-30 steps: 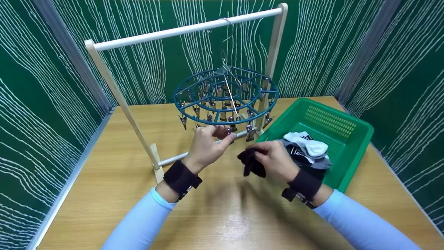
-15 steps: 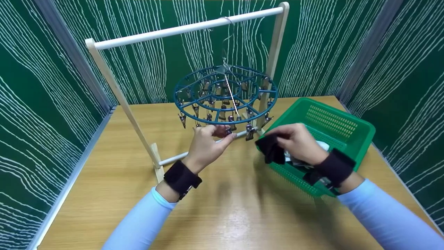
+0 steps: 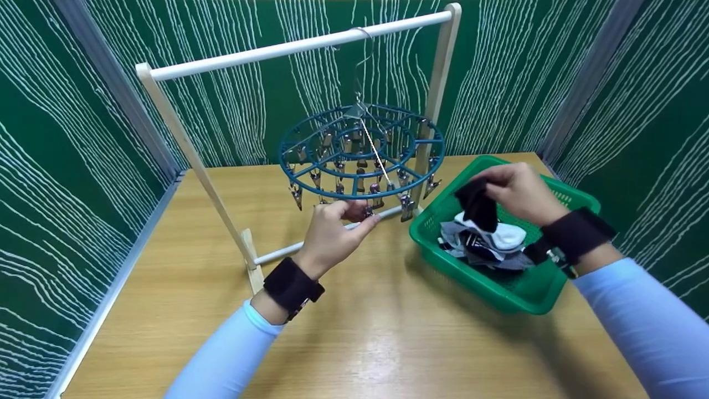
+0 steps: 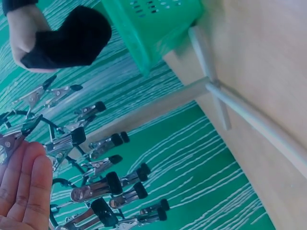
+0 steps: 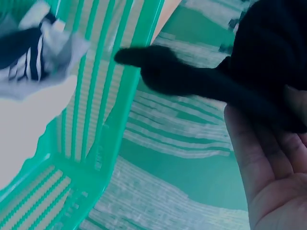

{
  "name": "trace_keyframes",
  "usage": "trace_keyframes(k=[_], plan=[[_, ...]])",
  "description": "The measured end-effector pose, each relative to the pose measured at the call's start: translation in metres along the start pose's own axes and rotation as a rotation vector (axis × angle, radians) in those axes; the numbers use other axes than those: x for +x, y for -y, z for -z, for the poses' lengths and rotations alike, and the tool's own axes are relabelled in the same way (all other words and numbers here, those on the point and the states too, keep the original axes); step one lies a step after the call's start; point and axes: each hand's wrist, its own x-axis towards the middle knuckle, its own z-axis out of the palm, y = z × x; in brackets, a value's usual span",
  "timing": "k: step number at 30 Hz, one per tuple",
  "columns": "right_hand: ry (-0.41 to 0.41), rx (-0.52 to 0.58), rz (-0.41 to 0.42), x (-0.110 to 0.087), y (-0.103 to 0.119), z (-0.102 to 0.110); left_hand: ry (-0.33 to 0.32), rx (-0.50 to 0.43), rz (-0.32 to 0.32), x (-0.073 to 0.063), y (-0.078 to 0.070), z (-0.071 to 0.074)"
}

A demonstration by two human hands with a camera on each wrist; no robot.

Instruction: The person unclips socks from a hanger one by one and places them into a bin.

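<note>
My left hand (image 3: 335, 235) pinches a metal clip (image 3: 369, 211) under the front edge of the round blue-green clip hanger (image 3: 354, 176). More metal clips with black tips (image 4: 96, 188) dangle around it in the left wrist view. My right hand (image 3: 523, 194) grips a black sock (image 3: 477, 206) by its upper part, and the rest droops above the green basket (image 3: 476, 282). In the right wrist view that hand's fingers (image 5: 261, 148) lie against the sock. Below it in the basket is a pile of white, grey and black socks (image 3: 501, 237).
The hanger's hook hangs over the white bar (image 3: 243, 57) of a wooden stand, whose posts (image 3: 196, 160) rise on both sides. A lower white rod (image 3: 277, 253) joins the feet on the wooden table (image 3: 343, 343). Green patterned walls (image 3: 221, 111) enclose the table at the back and sides.
My right hand has carried the black sock rightward and away from me, from in front of the hanger to over the basket. The left hand stays at its clip; the hanger has shifted slightly.
</note>
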Motion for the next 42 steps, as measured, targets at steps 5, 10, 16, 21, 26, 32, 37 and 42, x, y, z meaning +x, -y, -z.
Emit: trace_keyframes(k=[5,10,16,21,26,32,37,42], plan=[[-0.035,-0.107,-0.012,0.013,-0.023,0.015,0.011,0.001,0.004,0.0,-0.001,0.001],[-0.026,-0.227,-0.036,0.022,-0.05,0.021,0.021,0.001,0.012,0.0,-0.001,0.001],[0.031,-0.318,-0.092,0.026,-0.076,0.019,0.014,-0.005,-0.01,0.0,0.0,0.001],[0.091,-0.451,-0.088,0.027,-0.085,0.003,0.011,0.005,-0.019,-0.001,-0.001,0.002],[0.24,-0.517,-0.038,0.021,-0.088,-0.017,0.02,0.013,-0.03,-0.001,-0.001,0.003],[0.412,-0.445,-0.029,0.014,-0.086,-0.034,0.032,0.032,-0.045,-0.002,0.0,0.002],[0.522,-0.421,0.016,0.012,-0.085,-0.045,0.038,0.04,-0.041,-0.003,0.002,0.001],[0.509,-0.444,0.018,0.013,-0.08,-0.045,0.047,0.032,-0.057,-0.003,0.003,0.001]])
